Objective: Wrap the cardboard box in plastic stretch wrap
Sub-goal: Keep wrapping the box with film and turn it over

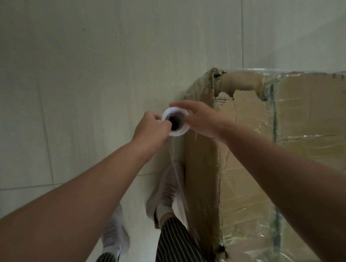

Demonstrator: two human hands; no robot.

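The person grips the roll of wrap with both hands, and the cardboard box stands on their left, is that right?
Not quite: the head view shows the cardboard box on their right. The left hand and right hand do both grip the roll of wrap.

Both hands hold a roll (175, 111) of wrap upright just beside the box's (305, 113) near corner. The left hand (150, 132) grips its rim, one finger at the dark core; the right hand (199, 118) curls round the far side. Film (178, 181) runs down from the roll along the box's side. The box top is torn (shiny film already covers parts of it). White shoes (166, 191) and striped trousers (175, 249) stand on the tiled floor (57, 78).
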